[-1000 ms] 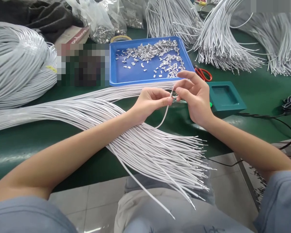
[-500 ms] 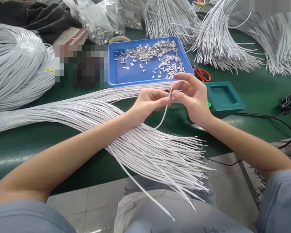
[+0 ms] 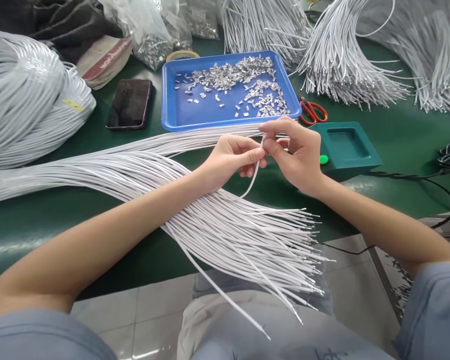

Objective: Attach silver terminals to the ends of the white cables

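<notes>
Between the thumb and fingers of my left hand (image 3: 232,159) is pinched a single white wire (image 3: 254,176), its end pointing up. My right hand (image 3: 299,156) is closed at the tip of that wire, thumb and fingertips against it; whether a small metal piece is there too is hidden by the fingers. Under my left forearm spreads a bundle of white wires (image 3: 240,240), the loose ends fanned to the right with bare metal tips. Just beyond both hands stands a blue tray (image 3: 189,116) holding many small silver metal terminals (image 3: 228,75).
Right of the tray lie red-handled scissors (image 3: 314,113) and a green box with a button (image 3: 348,147), its black cable (image 3: 397,176) trailing right. A phone (image 3: 130,104) and coiled wire (image 3: 33,100) are at left. Behind are bags of metal parts (image 3: 153,50) and more wire bundles (image 3: 341,65).
My right fingers have curled in closer around the wire's tip, the index finger reaching over it. My left hand keeps its pinch. The view has shifted slightly.
</notes>
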Demonstrator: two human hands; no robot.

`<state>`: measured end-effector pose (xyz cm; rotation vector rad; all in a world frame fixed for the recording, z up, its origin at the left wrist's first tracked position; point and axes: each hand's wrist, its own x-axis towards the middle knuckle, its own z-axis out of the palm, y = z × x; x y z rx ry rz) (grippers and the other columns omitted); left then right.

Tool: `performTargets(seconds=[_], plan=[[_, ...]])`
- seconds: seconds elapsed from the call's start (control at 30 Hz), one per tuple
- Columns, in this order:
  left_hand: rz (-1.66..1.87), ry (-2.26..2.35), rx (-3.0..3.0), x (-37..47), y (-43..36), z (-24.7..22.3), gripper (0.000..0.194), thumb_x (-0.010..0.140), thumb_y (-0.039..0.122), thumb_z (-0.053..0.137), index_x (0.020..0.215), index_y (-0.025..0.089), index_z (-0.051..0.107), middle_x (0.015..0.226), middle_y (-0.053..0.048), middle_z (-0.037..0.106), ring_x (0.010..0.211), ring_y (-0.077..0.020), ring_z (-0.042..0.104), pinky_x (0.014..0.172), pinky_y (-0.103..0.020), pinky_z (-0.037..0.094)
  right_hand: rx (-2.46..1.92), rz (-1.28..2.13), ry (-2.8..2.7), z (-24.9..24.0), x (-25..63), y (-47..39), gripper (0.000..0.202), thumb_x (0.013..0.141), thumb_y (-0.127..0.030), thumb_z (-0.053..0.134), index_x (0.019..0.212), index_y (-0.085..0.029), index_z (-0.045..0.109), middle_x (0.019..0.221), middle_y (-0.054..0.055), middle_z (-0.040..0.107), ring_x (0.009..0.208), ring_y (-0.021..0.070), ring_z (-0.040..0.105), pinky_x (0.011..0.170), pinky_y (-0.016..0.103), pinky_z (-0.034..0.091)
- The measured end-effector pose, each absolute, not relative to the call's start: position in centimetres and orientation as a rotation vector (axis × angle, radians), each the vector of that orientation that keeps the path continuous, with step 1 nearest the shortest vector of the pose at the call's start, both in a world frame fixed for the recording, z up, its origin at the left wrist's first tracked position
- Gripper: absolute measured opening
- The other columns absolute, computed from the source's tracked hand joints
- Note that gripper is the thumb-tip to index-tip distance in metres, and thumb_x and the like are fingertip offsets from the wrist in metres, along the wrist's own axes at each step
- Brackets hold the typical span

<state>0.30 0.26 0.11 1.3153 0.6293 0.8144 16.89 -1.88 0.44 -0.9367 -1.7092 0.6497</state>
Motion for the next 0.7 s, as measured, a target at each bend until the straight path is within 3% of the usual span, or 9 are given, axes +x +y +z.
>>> performTargets(seconds=[0.2, 0.4, 0.7], plan=[[0.854, 0.614, 1.284, 0.40, 0.36, -0.04, 0.037, 0.067, 0.047, 0.081, 0.071, 0.012, 0.069, 0.064, -0.003, 0.068, 0.047, -0.0052, 0.056, 0.043, -0.015, 0.044, -0.946, 0.589, -1.640, 0.32, 16.85, -1.91, 0.014, 0.087, -0.032, 0.058, 0.077, -0.024, 0.062, 0.081, 0.001, 0.063, 0.080, 0.0133, 0.060, 0.058, 0.026, 0.049], [0.852, 0.636, 1.263, 0.46, 0.25, 0.18, 0.038, 0.064, 0.046, 0.083, 0.069, 0.011, 0.069, 0.061, -0.002, 0.067, 0.045, -0.0054, 0.056, 0.042, -0.015, 0.044, -1.007, 0.761, -1.598, 0.61, 17.07, -1.68, 0.010, 0.086, -0.033, 0.059, 0.085, -0.023, 0.063, 0.086, 0.001, 0.064, 0.082, 0.0132, 0.061, 0.060, 0.026, 0.052], [0.845, 0.622, 1.251, 0.29, 0.31, 0.02, 0.039, 0.065, 0.047, 0.083, 0.072, 0.011, 0.070, 0.065, -0.003, 0.069, 0.046, -0.0055, 0.057, 0.041, -0.014, 0.043, -1.048, 0.835, -1.612, 0.59, 16.81, -1.60, 0.020, 0.085, -0.036, 0.063, 0.076, -0.021, 0.055, 0.077, -0.001, 0.057, 0.072, 0.0099, 0.055, 0.061, 0.024, 0.050]])
